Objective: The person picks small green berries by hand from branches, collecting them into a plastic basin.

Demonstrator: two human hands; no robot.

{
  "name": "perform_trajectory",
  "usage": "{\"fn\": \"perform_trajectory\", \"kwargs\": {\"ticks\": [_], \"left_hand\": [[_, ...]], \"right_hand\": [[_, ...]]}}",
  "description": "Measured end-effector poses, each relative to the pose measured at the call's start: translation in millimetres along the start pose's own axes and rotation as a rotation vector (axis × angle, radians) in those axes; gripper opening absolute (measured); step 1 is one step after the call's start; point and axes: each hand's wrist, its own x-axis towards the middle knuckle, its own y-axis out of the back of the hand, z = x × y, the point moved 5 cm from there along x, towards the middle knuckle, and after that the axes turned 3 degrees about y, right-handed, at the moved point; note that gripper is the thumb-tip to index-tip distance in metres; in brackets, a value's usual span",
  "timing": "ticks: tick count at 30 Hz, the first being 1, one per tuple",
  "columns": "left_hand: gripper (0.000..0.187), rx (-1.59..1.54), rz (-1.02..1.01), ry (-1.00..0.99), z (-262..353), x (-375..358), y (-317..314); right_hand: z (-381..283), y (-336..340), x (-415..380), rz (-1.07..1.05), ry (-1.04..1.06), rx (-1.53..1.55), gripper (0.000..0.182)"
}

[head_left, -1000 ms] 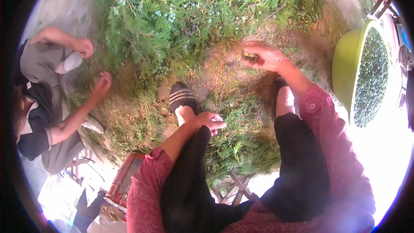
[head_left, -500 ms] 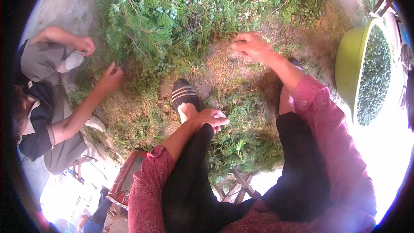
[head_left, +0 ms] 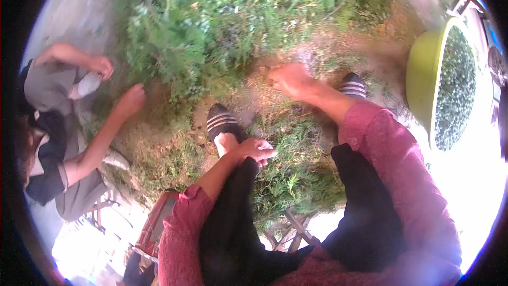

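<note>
Left hand (head_left: 255,150) half-curled, right hand (head_left: 292,80) bunched, anything held unclear, leafy branches (head_left: 211,34) beyond both.

Green branches (head_left: 180,47), lime tub (head_left: 423,77), white-striped shoe (head_left: 221,119)

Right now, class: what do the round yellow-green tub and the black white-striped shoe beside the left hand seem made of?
The tub: probably plastic, smooth and satin-looking, judging by its even colour. The shoe: perhaps fabric, matt, since its black shows no clear shine; synthetic leather remains possible.
</note>
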Motion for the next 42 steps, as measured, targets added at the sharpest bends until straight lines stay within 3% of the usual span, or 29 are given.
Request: {"fn": "perform_trajectory", "kwargs": {"ticks": [2,4,5,7,8,10,11,13,15,17,19,21,22,24,26,28,31,34,36,38,40,42], "left_hand": [[0.039,0.004,-0.007,-0.012,-1.6,4.3,-0.1],[0.037,-0.021,0.006,-0.016,-4.7,6.7,-0.6],[0.035,-0.036,0.013,-0.014,-6.2,6.8,0.1],[0.036,-0.067,0.018,-0.052,-4.8,4.7,0.4],[0.036,-0.116,0.035,-0.074,-5.8,2.6,0.4],[0.034,-0.21,0.056,-0.121,-12.6,5.1,2.4],[0.034,-0.209,0.042,-0.127,-12.7,5.4,3.0],[0.032,-0.239,0.033,-0.137,-11.0,4.1,4.8],[0.03,-0.252,0.044,-0.155,-11.7,3.1,4.1],[0.03,-0.255,0.027,-0.178,-10.6,2.1,3.2],[0.032,-0.181,0.024,-0.173,-14.1,7.0,3.4],[0.034,-0.149,0.024,-0.177,-13.2,7.3,3.0],[0.034,-0.14,0.033,-0.187,-13.6,6.5,4.0],[0.034,-0.205,0.016,-0.168,-14.5,6.9,2.8],[0.033,-0.202,0.026,-0.166,-11.9,4.6,2.2],[0.032,-0.255,0.023,-0.169,-10.2,0.4,1.2],[0.032,-0.332,0.022,-0.168,-12.7,2.8,2.0],[0.031,-0.3,0.038,-0.127,-7.7,2.3,2.3],[0.031,-0.264,0.032,-0.099,-15.1,4.5,2.4],[0.032,-0.307,0.006,-0.09,-25.9,18.4,3.8],[0.033,-0.258,0.019,-0.072,-12.9,7.7,0.2],[0.033,-0.219,0.036,-0.062,-10.7,7.8,0.9]], "right_hand": [[8.3,-7.6,-4.8,0.028,-0.058,0.04,0.007],[3.7,3.6,-9.4,0.204,0.138,0.22,0.014],[9.6,15.2,-19.1,0.206,0.118,0.199,0.014],[3.5,42.3,-38.0,-0.22,-0.284,0.886,0.026],[7.0,52.6,-57.9,-0.255,-0.338,0.871,0.035],[7.2,95.3,-112.3,-0.198,-0.431,0.806,0.031],[17.0,101.0,-143.3,0.04,-0.292,0.717,0.028],[9.8,140.0,-222.1,0.018,-0.848,0.738,0.022],[7.4,161.4,-303.6,-0.016,-1.154,0.521,0.023],[-1.8,167.1,-392.0,-0.04,-1.423,0.564,0.02],[-17.0,157.4,-454.2,-0.428,-1.132,0.475,0.028],[-41.0,156.7,-473.1,-0.669,-0.795,-0.111,0.042],[-36.9,155.1,-467.7,-0.641,-0.879,-0.073,0.055],[-24.1,167.2,-410.4,-0.338,-0.913,-0.001,0.054],[-8.7,178.0,-330.8,-0.062,-0.698,-0.006,0.054],[32.0,166.7,-276.0,0.056,-0.51,-0.045,0.057],[111.3,169.3,-193.5,0.244,-0.505,-0.111,0.065],[183.3,185.0,-135.7,0.379,-0.961,-0.106,0.077],[230.1,167.6,-107.6,0.456,-1.098,0.499,0.085],[179.3,167.7,-85.9,0.549,-1.009,0.806,0.091],[146.7,159.3,-60.4,0.443,-1.029,0.187,0.087],[110.8,146.6,-51.9,0.248,-0.826,-0.088,0.079]]}}
